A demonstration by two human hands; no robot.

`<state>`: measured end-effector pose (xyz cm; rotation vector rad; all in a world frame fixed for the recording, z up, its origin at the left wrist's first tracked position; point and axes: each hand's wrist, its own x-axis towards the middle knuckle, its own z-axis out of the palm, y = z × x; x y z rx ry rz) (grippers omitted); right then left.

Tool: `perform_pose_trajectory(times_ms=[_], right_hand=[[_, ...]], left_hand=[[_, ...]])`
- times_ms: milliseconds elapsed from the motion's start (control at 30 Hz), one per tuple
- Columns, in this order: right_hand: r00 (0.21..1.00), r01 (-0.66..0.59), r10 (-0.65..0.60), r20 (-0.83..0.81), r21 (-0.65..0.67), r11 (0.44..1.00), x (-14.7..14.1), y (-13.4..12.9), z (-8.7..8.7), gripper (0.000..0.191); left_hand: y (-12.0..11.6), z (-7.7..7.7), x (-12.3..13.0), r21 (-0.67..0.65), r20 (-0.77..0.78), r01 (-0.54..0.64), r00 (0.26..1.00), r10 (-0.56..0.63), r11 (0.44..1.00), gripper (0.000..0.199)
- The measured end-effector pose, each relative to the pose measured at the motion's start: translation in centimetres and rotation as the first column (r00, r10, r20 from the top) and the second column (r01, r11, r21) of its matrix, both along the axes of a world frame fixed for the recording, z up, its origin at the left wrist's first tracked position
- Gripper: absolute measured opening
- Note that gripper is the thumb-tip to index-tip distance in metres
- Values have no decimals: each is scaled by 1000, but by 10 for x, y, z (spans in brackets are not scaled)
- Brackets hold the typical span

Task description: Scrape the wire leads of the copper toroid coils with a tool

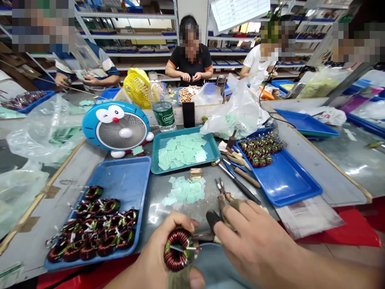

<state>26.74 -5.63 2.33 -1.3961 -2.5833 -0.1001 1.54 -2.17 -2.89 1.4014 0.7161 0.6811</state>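
Observation:
My left hand [156, 249] is closed around a toroidal coil [178, 249], a ring wound with dark copper wire. A pale strip crosses the ring's centre, and a lead sticks out at its right. Tape-like wrapping covers part of my left thumb. Just right of the coil, my right hand [255, 233] is curled around pliers [206, 236], their dark metal nose pointing left towards the coil; the handles are mostly hidden by my fingers. One right finger wears a black cover. Beyond that hand, another pair of pliers [221, 188] lies on the table.
Several finished-looking coils fill part of the left blue tray [120, 172]; more stand in the right blue tray [296, 176]. Green paper squares lie in a teal tray [156, 154] and in a loose pile [186, 190]. A hammer [240, 184], fan [117, 126] and bottle [162, 108] stand around. Co-workers sit opposite.

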Motion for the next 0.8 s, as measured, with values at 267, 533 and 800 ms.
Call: perform_pose_trajectory(times_ms=[267, 533, 800], right_hand=[[979, -141, 135, 152, 32, 989, 23, -4, 45, 10], [997, 58, -64, 40, 134, 989, 29, 1, 19, 11], [999, 41, -40, -12, 96, 995, 1, 4, 1, 6]], left_hand=[[6, 43, 5, 372, -429, 203, 903, -26, 906, 27], [18, 29, -6, 274, -288, 93, 958, -10, 957, 50], [-1, 2, 10, -120, 118, -162, 977, 176, 979, 77]])
